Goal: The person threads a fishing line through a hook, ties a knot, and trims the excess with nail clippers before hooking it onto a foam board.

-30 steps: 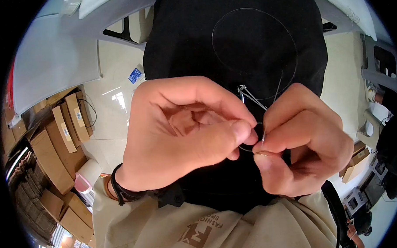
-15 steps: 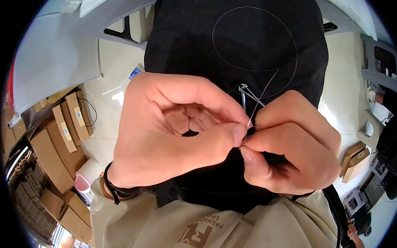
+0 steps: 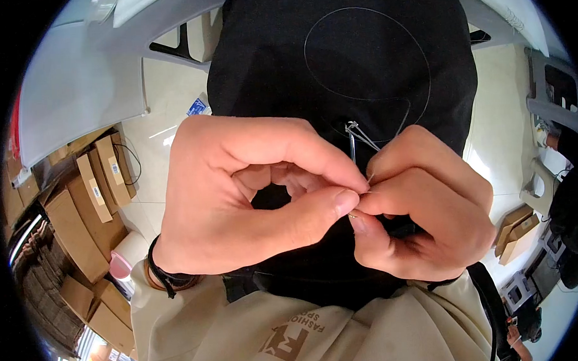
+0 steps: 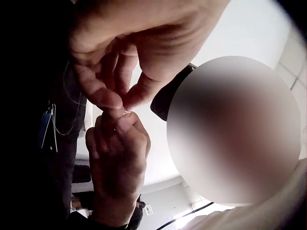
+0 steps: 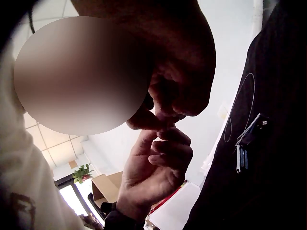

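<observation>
In the head view my left hand (image 3: 207, 202) and right hand (image 3: 439, 207) meet fingertip to fingertip above a black cloth (image 3: 266, 60). Thumb and index finger of each hand pinch a thin clear line (image 3: 408, 109), whose short ends stick out between the fingertips. A tiny gold-coloured glint shows at my right thumb tip; the fingers hide most of what is there. The rest of the line lies in a wide loop on the cloth. Beyond my fingers lie small metal nail clippers (image 3: 352, 126) with their arms splayed, also visible in the right wrist view (image 5: 247, 143).
Cardboard boxes (image 3: 80, 219) and a pink-rimmed bin (image 3: 121, 266) stand on the floor to the left. A blue packet (image 3: 197, 107) lies on the tiles. Grey plastic stools (image 3: 556, 88) are at the right, and a person sits at the far lower right.
My right hand has moved left, so its fingertips now meet the left ones, which stood slightly apart a second ago. The line's tail by my right hand has shifted on the cloth.
</observation>
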Motion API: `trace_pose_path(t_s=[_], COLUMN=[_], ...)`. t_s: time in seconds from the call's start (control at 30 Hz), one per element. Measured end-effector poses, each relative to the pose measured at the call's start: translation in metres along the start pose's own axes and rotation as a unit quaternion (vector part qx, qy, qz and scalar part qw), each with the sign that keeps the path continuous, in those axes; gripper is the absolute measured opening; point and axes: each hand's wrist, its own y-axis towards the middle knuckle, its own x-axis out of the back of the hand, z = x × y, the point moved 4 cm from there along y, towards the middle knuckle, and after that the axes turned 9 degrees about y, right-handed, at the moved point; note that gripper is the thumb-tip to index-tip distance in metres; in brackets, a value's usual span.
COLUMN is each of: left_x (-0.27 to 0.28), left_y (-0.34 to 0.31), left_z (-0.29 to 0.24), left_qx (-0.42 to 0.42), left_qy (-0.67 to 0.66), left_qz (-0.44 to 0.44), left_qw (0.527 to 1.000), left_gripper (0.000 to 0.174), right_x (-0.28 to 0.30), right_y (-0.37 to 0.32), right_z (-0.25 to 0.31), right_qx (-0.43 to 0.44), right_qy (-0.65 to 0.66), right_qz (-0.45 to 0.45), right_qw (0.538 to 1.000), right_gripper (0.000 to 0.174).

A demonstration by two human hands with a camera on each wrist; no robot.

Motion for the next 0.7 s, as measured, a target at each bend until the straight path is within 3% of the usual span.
trace_pose_path(t_s=[0.2, 0.4, 0.7], left_x=[0.000, -0.002, -0.007], left_y=[0.002, 0.003, 0.003], left_z=[0.001, 0.004, 0.008], left_qx=[-0.036, -0.068, -0.052], left_qy=[0.040, 0.002, -0.082], left_qz=[0.009, 0.012, -0.019], left_qw=[0.999, 0.998, 0.995], left_gripper=[0.008, 0.009, 0.008], right_x=[-0.002, 0.007, 0.007], right_y=[0.000, 0.007, 0.006], right_z=[-0.002, -0.001, -0.003], right_qx=[-0.025, -0.132, -0.130], right_qy=[0.035, 0.128, 0.131], right_qz=[0.015, 0.063, 0.054], right_qw=[0.999, 0.981, 0.981], right_gripper=[0.011, 0.010, 0.010])
